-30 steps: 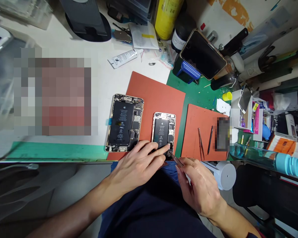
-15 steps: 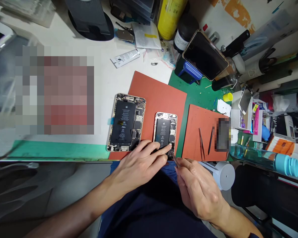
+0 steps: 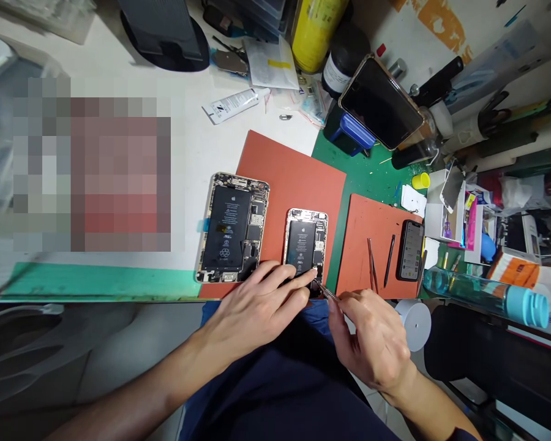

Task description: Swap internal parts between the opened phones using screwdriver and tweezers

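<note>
A small opened smartphone point(image 3: 302, 236), its battery and circuit board bare, lies on a red-brown mat point(image 3: 298, 165). My left hand point(image 3: 269, 300) rests over its lower end, fingers stretched out, the index fingertip on the lower right part. Pinched in my right hand point(image 3: 371, 340) is a thin metal tool point(image 3: 329, 293) with a ridged shaft; its tip is at the phone's lower right corner, and its exact kind is unclear. Left of the small phone lies a larger opened smartphone point(image 3: 229, 223), also with its battery showing. My left hand hides part of the small phone's bottom edge.
On a second mat point(image 3: 362, 214) at right lie tweezers point(image 3: 373, 266), a black pen-like tool point(image 3: 390, 260) and a lit phone point(image 3: 411, 250). A blue bottle point(image 3: 487, 291) lies beyond. Behind are a glue tube point(image 3: 234, 105) and a propped dark phone point(image 3: 381, 101). A blurred patch covers the left.
My right hand has shifted slightly right and up, tilting the metal tool flatter, with more of its ridged shaft showing. My left hand and both opened phones stay in place.
</note>
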Demonstrator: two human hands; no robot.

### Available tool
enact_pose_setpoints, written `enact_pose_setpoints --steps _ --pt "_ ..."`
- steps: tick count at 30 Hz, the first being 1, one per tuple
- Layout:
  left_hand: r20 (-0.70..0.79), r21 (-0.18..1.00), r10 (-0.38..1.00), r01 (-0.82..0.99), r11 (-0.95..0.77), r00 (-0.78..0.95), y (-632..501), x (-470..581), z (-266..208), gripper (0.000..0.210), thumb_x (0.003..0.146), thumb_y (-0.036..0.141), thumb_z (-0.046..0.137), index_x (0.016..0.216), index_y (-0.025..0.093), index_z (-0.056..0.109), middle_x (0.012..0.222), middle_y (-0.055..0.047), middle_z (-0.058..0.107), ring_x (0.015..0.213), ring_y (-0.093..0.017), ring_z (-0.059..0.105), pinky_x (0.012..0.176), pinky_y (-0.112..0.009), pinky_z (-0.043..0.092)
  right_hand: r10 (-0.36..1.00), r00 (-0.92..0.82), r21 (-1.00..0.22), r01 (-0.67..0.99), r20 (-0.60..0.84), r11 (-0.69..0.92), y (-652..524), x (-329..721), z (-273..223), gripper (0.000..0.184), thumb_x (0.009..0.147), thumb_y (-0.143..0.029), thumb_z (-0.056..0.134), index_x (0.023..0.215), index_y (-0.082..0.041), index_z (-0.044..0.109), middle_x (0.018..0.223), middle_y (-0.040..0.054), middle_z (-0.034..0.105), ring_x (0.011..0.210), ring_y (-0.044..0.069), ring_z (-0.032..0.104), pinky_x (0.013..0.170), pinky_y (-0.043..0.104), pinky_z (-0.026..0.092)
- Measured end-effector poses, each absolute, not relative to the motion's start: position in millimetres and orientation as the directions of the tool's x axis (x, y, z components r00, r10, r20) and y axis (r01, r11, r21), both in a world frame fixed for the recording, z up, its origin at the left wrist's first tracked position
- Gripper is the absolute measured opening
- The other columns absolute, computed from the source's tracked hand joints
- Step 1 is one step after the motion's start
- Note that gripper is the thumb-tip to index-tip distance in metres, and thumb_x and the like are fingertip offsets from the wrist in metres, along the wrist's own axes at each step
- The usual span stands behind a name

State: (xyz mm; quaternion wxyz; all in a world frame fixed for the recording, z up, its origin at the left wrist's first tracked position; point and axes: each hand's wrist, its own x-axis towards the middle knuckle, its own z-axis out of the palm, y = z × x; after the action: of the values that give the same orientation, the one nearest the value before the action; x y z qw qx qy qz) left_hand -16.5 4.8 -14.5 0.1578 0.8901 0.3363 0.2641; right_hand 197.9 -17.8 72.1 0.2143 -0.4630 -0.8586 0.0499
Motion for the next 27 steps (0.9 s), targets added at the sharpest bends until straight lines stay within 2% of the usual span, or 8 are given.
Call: enact_pose_setpoints --steps 2,9,11,15,18,21,25,27 --pt "0.365 0.461 0.684 0.516 -0.722 0.631 4.6 -16.3 -14.8 0.010 0.103 0.010 0.065 0.105 0.016 0.073 0.147 -0.008 0.073 0.110 -0.028 0.064 0.098 -0.048 0.053 0.804 -0.482 -0.258 0.776 0.347 0.576 -16.3 196.2 71.7 0.019 0.096 -0.001 0.072 0.109 -0.011 0.064 0.070 0.0020 0.062 0.059 0.017 0.052 0.052 0.033 0.040" --pt "0.346 0.476 0.693 0.519 -0.710 0.632 2.5 -16.6 -17.6 0.008 0.104 0.012 0.066 0.103 0.017 0.072 0.149 -0.006 0.072 0.110 -0.028 0.064 0.100 -0.049 0.053 0.786 -0.484 -0.232 0.773 0.385 0.590 -13.7 193.2 70.7 0.019 0.094 -0.001 0.072 0.109 -0.009 0.064 0.070 0.0038 0.063 0.058 0.017 0.049 0.051 0.035 0.036" --pt "0.344 0.480 0.696 0.519 -0.708 0.631 2.0 -16.8 -17.8 0.008 0.104 0.013 0.065 0.104 0.017 0.072 0.150 -0.005 0.071 0.110 -0.028 0.063 0.100 -0.049 0.053 0.787 -0.487 -0.242 0.769 0.379 0.592 -14.1 193.2 70.3 0.019 0.095 -0.001 0.070 0.111 -0.008 0.064 0.073 0.0064 0.066 0.061 0.019 0.053 0.052 0.035 0.038" --pt "0.350 0.483 0.692 0.512 -0.711 0.631 2.5 -16.7 -17.3 0.009 0.105 0.013 0.064 0.101 0.017 0.071 0.150 -0.005 0.071 0.111 -0.029 0.063 0.101 -0.049 0.052 0.784 -0.489 -0.216 0.778 0.383 0.590 -14.3 192.6 70.2 0.020 0.095 -0.001 0.070 0.111 -0.010 0.063 0.069 0.0024 0.063 0.057 0.017 0.050 0.051 0.034 0.036" --pt "0.373 0.462 0.680 0.508 -0.726 0.632 3.7 -16.3 -16.5 0.009 0.104 0.011 0.065 0.101 0.016 0.071 0.149 -0.007 0.071 0.112 -0.029 0.064 0.102 -0.050 0.052 0.780 -0.503 -0.207 0.774 0.373 0.598 -13.8 191.6 70.5 0.021 0.095 -0.003 0.068 0.114 -0.010 0.062 0.075 0.0051 0.066 0.061 0.018 0.056 0.054 0.034 0.042" --pt "0.391 0.442 0.666 0.505 -0.741 0.635 4.2 -16.4 -15.8 0.009 0.103 0.011 0.065 0.099 0.016 0.071 0.149 -0.010 0.072 0.113 -0.029 0.065 0.103 -0.051 0.052 0.778 -0.502 -0.177 0.786 0.377 0.593 -13.5 190.8 70.7 0.024 0.094 -0.003 0.069 0.116 -0.011 0.062 0.070 0.0010 0.062 0.057 0.017 0.053 0.052 0.033 0.040" --pt "0.416 0.401 0.646 0.509 -0.762 0.640 3.9 -16.9 -15.2 0.008 0.102 0.010 0.067 0.100 0.017 0.071 0.147 -0.012 0.072 0.113 -0.028 0.067 0.104 -0.051 0.053 0.784 -0.503 -0.208 0.777 0.364 0.595 -13.0 190.1 71.6 0.023 0.095 -0.002 0.068 0.115 -0.010 0.062 0.076 0.0060 0.068 0.062 0.018 0.058 0.054 0.034 0.044" --pt "0.421 0.383 0.635 0.507 -0.772 0.648 3.8 -16.8 -15.1 0.011 0.102 0.009 0.065 0.098 0.017 0.071 0.148 -0.011 0.072 0.114 -0.028 0.067 0.104 -0.050 0.053 0.783 -0.505 -0.201 0.778 0.363 0.596 -12.7 189.7 72.3 0.023 0.095 -0.002 0.069 0.115 -0.011 0.062 0.071 0.0029 0.065 0.057 0.017 0.054 0.052 0.033 0.041"
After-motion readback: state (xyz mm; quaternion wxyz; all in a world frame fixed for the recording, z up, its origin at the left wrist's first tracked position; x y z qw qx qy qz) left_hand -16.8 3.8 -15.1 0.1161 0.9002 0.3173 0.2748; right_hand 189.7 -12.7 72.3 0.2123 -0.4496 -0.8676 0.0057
